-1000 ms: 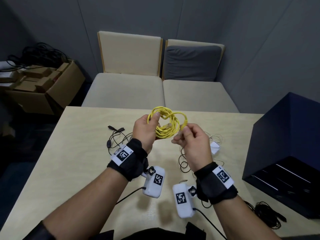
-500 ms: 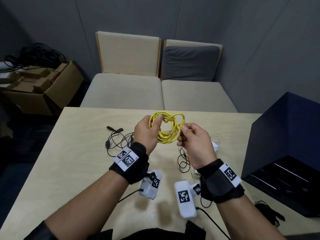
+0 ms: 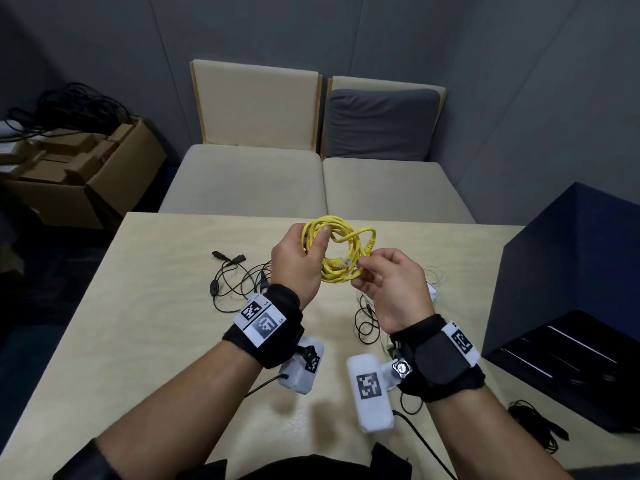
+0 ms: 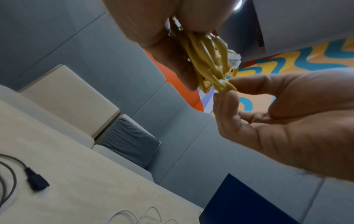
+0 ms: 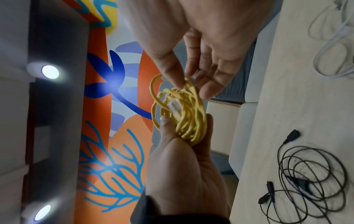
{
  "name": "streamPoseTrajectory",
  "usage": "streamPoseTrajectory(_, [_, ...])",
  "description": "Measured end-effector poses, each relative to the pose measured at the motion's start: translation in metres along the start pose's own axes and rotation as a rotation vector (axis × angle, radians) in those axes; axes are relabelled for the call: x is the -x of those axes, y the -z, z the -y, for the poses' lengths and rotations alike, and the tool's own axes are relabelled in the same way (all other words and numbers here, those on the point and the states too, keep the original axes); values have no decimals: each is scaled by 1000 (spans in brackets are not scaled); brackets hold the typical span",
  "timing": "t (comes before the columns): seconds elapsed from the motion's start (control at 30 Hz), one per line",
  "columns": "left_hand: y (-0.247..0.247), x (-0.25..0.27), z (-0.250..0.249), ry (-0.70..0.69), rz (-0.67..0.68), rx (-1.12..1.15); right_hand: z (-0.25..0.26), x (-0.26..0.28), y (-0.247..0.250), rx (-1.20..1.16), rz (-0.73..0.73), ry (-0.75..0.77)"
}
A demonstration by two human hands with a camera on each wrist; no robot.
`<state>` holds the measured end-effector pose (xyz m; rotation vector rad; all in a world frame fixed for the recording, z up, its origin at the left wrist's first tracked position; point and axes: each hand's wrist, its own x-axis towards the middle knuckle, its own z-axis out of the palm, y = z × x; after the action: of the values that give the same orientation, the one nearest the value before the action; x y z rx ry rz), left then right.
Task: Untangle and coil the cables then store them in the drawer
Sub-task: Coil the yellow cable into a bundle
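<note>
**coilguy:** Yellow cable (image 3: 341,249) is sitting in a loose coil up in the air over the counter (image 3: 145,306), both hands on it. Left hand (image 3: 298,268) is gripping one side of the coil, thumb lying across the loops. Right hand (image 3: 391,289) is pinching the loops on the other side between thumb and fingers (image 4: 226,103).

**deskrat:** Where's the plug end?

**coilguy:** One clear plug (image 5: 173,106) is poking through the middle of the coil, and a yellow boot is sticking out at the far right.

**deskrat:** And the rest?

**coilguy:** Black cable (image 3: 239,278) is lying tangled on the counter left of the hands, white cable (image 5: 329,50) is lying to the right. Dark drawer unit (image 3: 571,299) is standing at the counter's right edge, another black bundle (image 3: 533,424) lying just beside it.
</note>
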<state>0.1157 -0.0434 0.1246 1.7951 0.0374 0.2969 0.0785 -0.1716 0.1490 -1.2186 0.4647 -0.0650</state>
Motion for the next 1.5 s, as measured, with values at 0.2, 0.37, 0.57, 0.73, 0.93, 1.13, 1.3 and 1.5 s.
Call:
streamPoseTrajectory(0.2, [-3,0,-3,-6,-1,10,1,0,-3,285,-91,135])
streamPoseTrajectory(0.37, [-3,-1,-2,7,2,15,2,-2,-4,311,-93,132])
streamPoseTrajectory(0.57, [-4,-1,-4,7,3,10,5,-5,-3,304,-59,113])
streamPoseTrajectory(0.73, [-4,-2,-5,-12,4,21,8,-8,0,314,-70,109])
streamPoseTrajectory(0.93, [-4,0,-1,-43,32,10,6,-8,2,342,-59,128])
streamPoseTrajectory(1.13, [-4,2,3,-46,56,14,11,-9,3,584,7,185])
streamPoseTrajectory(1.3, [-5,-4,2,-57,54,-12,13,-9,-1,480,13,162])
streamPoseTrajectory(1.5, [-5,-9,0,-59,98,-28,20,-13,3,473,94,75])
